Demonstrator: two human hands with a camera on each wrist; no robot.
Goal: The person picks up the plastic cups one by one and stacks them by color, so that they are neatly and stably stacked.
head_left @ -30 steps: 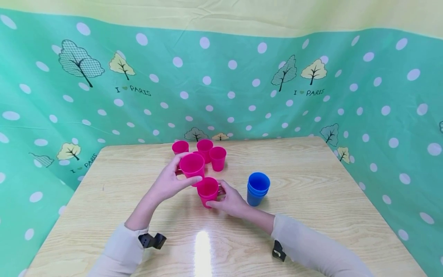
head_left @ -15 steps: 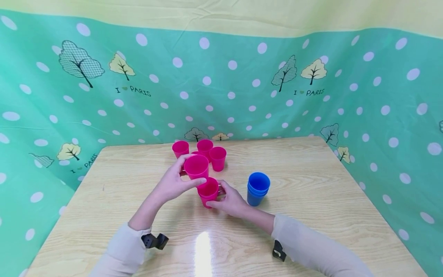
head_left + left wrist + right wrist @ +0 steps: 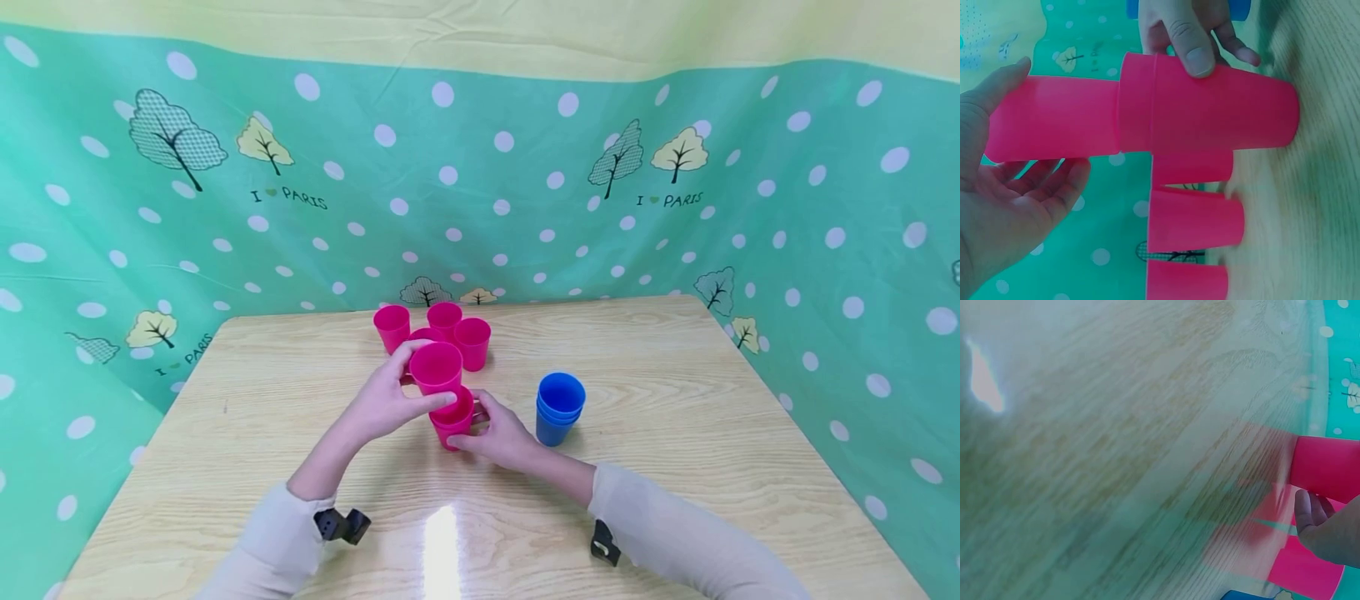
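My left hand (image 3: 386, 400) holds a pink cup (image 3: 437, 371) upright, thumb on the near side and fingers around the far side. Directly beneath it are nested pink cups (image 3: 452, 437), standing on the table. In the left wrist view, the bottom end of the held cup (image 3: 1060, 119) is at the mouth of the nested cups (image 3: 1222, 106); how far inside it reaches is hidden. My right hand (image 3: 502, 433) grips the nested cups low on their right side, with its thumb (image 3: 1199, 61) against the wall.
Several pink cups (image 3: 473, 343) stand upright close together toward the table's back edge, one partly hidden behind my left hand. A stack of blue cups (image 3: 557, 421) stands right of my right hand. A polka-dot curtain (image 3: 480, 167) hangs behind the wooden table (image 3: 660, 350).
My left hand has moved right and slightly down with its pink cup, from the left of the nested cups to right over their mouth. My right hand has stayed in place.
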